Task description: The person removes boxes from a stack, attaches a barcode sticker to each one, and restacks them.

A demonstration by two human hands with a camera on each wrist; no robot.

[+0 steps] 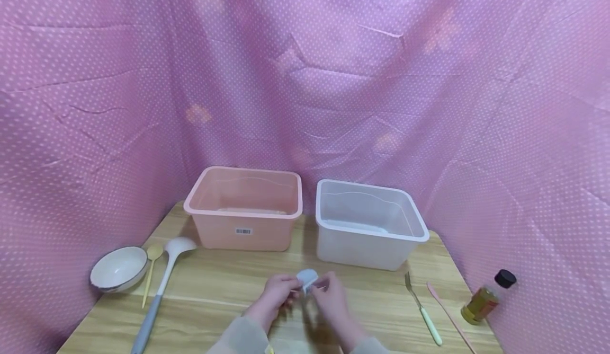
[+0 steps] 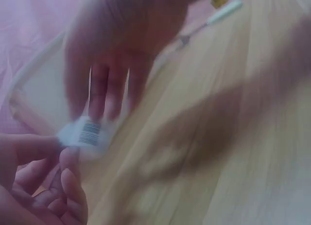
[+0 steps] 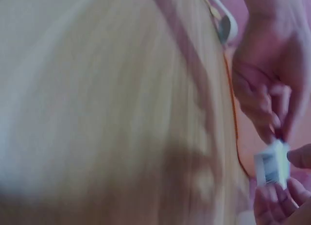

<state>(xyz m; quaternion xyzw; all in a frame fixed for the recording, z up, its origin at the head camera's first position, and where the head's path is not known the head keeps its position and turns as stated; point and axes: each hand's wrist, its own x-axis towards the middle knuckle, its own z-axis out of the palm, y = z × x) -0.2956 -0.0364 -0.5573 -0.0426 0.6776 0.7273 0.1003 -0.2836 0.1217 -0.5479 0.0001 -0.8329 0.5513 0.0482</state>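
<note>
Over the front middle of the table, both hands meet at a small pale blue-and-white object point(image 1: 307, 278) that bears a barcode label point(image 2: 89, 133). My left hand point(image 1: 276, 295) pinches its left side between thumb and fingers. From the other side, my right hand point(image 1: 332, 300) grips it with thumb and fingertips. In the right wrist view the object point(image 3: 272, 164) looks boxy and is blurred, so its exact kind cannot be made out. It is held above the wooden table point(image 1: 224, 285), and the hands cast shadows there.
Behind the hands stand a pink bin point(image 1: 243, 232) and a white bin point(image 1: 367, 248). At left lie a white bowl point(image 1: 119, 269), a yellow spoon point(image 1: 150, 272) and a grey-handled ladle point(image 1: 159, 293). A green-handled fork point(image 1: 424, 311), a thin pink stick point(image 1: 448, 314) and a black-capped bottle point(image 1: 483, 303) are at right.
</note>
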